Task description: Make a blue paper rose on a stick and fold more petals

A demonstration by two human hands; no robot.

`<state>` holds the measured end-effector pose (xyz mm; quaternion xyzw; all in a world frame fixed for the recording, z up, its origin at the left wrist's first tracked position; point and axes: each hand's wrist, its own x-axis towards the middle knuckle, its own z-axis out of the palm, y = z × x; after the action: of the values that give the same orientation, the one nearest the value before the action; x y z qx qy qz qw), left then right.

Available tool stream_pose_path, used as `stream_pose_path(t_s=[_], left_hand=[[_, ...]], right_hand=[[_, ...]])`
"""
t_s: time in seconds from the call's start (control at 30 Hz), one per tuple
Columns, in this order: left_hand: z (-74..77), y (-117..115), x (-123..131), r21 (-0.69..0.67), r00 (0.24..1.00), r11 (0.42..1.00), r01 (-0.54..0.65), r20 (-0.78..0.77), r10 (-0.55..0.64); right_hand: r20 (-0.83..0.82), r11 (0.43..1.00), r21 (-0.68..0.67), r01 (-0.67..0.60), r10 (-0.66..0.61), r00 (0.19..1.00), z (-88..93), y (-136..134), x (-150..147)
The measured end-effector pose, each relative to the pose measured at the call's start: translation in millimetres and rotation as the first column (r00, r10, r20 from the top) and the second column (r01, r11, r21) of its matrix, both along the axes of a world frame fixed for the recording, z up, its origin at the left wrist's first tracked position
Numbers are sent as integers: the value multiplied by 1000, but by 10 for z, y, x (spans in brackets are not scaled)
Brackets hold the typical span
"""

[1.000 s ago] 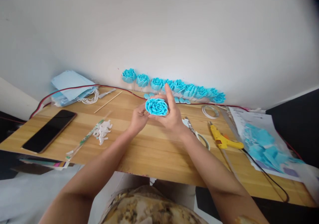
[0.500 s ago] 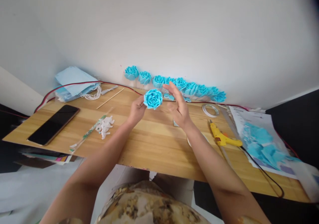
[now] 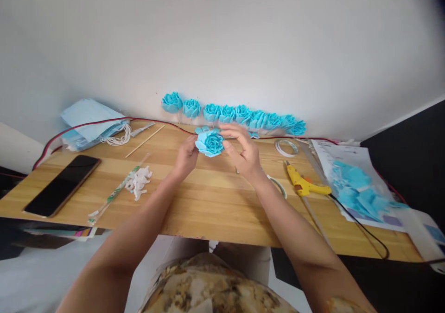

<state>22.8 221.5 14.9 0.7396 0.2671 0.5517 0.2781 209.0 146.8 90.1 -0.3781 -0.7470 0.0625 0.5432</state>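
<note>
My left hand [image 3: 185, 157] holds a blue paper rose [image 3: 209, 143] above the far middle of the wooden table [image 3: 208, 206], fingers closed on its left side. My right hand [image 3: 241, 151] is just right of the rose, fingers curved and loosely apart, fingertips touching or nearly touching its edge. A row of several finished blue roses [image 3: 232, 114] leans against the white wall right behind the held one.
A black phone [image 3: 62, 184] lies at the left. Blue masks [image 3: 91, 123] sit at the back left, near a wooden skewer [image 3: 144, 142] and white scraps [image 3: 138, 182]. A yellow glue gun [image 3: 303, 185], a white tape ring [image 3: 286, 147] and blue cut pieces on paper [image 3: 358, 191] lie at the right.
My right hand let go of the rose, opened, then came back to its right edge. My left hand kept hold and lowered the rose toward the table's back.
</note>
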Motion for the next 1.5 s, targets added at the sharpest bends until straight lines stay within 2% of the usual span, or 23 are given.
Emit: stream_pose_path(t_s=[0.3,0.7,0.87,0.93,1.03,1.13,1.27,1.37,1.5], left_hand=[[96,-56,7,90,992,996,-21,-120,31],[94,-88,24,155,973,987,-39,-219,73],[88,-87,25,185,978,982,-32,-198,69],[81,-72,19,181,984,983,-26,-167,57],[63,-39,3,143,995,989,-29,-95,42],[46,-15,-6,94,997,994,-62,-33,65],[30,-21,3,40,1000,999,-24,5,23],[11,-40,23,19,1000,1000,0,20,0],[-3,-83,64,53,996,995,82,37,-84]], right_hand=[[158,978,143,152,-174,972,35,-5,68],[205,973,161,165,-196,959,-57,37,85],[201,964,209,162,-205,958,-60,29,60],[173,970,186,157,-190,967,-41,5,63],[36,991,61,119,-122,992,-18,-37,101],[-57,998,-54,-32,29,998,-49,-34,154],[54,973,-132,-191,200,978,-170,44,166],[115,967,-156,-199,218,969,-254,89,130],[109,972,-108,-208,220,969,-287,78,78]])
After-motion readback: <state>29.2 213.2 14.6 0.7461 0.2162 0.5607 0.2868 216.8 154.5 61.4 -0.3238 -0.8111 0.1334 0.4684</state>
